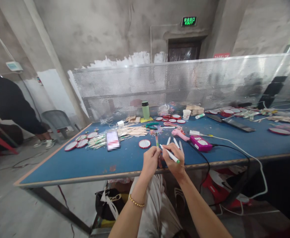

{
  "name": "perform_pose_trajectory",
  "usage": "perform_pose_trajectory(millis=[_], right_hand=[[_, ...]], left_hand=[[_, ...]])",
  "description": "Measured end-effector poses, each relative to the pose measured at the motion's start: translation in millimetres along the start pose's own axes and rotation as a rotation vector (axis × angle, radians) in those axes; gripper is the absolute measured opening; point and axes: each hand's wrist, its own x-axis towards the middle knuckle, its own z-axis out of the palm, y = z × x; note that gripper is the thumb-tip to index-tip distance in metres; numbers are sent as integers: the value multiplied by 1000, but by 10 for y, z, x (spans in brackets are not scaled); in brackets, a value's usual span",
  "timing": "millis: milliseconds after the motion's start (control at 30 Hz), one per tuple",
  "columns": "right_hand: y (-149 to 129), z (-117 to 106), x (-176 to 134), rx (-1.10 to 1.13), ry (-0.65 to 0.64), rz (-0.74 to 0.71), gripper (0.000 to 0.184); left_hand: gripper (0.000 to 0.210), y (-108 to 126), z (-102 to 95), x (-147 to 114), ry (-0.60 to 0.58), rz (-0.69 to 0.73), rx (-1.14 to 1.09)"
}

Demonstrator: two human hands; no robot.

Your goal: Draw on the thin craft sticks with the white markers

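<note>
My left hand [151, 160] is closed around the lower part of a narrow flat wooden stick [156, 140], which stands upright and carries red and green colouring. In my right hand [174, 160] is a white marker [171, 154] with a green end, gripped like a pen. Its tip points at the stick, but whether the two touch I cannot tell. Just beyond my right hand lie several white markers [176, 143]. A round white disc with a red rim [145, 143] rests to the left of the stick.
Many wooden sticks [135, 131] and more red-rimmed discs [71, 145] lie on the blue table [60, 167] to the left. A pink glue gun [181, 135], a purple box [200, 143] and white cables are on the right. Behind stand a green bottle [145, 110] and a paper cup [186, 114].
</note>
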Motion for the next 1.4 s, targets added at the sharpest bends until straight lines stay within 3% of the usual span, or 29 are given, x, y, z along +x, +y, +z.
perform_pose_trajectory(millis=[167, 400, 633, 800, 1100, 1400], right_hand=[[-6, 8, 0, 27, -71, -23, 12], [-38, 0, 26, -3, 14, -35, 12], [-4, 20, 18, 27, -51, -41, 14], [11, 13, 35, -47, 20, -26, 11], [-47, 14, 41, 41, -69, -18, 14], [-35, 9, 34, 26, 20, -39, 12]], left_hand=[[26, -13, 2, 2, 29, 17, 27], [23, 20, 2, -1, 2, 3, 17], [27, -16, -2, 1, 34, 39, 64], [25, 45, 2, -5, 15, 18, 12], [25, -4, 2, 17, 31, 35, 85], [25, 34, 5, -2, 6, 30, 38]])
